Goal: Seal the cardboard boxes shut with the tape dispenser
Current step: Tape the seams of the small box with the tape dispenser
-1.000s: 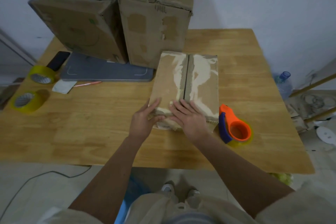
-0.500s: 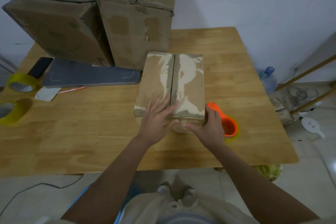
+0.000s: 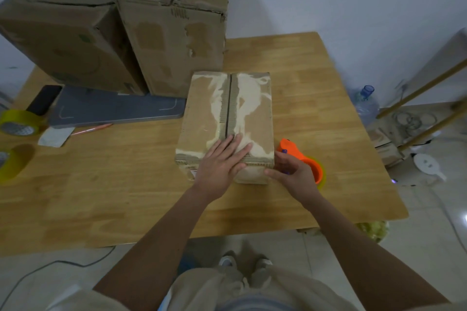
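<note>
A small cardboard box (image 3: 252, 113) lies on the wooden table (image 3: 101, 197), its two top flaps closed with a dark open seam down the middle and torn patches of old tape. My left hand (image 3: 222, 161) presses flat on the flaps at the near edge, fingers straight. Just right of the box, my right hand (image 3: 295, 174) curls over the handle of the orange tape dispenser (image 3: 313, 164), which sits on the table. Two larger cardboard boxes (image 3: 63, 38) (image 3: 177, 33) stand at the back left.
Two yellow tape rolls (image 3: 19, 124) (image 3: 12, 164) sit at the left edge, near a black phone (image 3: 44, 102), a grey flat slab (image 3: 113, 111), a pen and a white card. A water bottle (image 3: 366, 106) and wooden rails stand on the floor to the right.
My left hand slid up onto the box top and now presses across the seam. My right hand left the box, moved right and closed over the tape dispenser.
</note>
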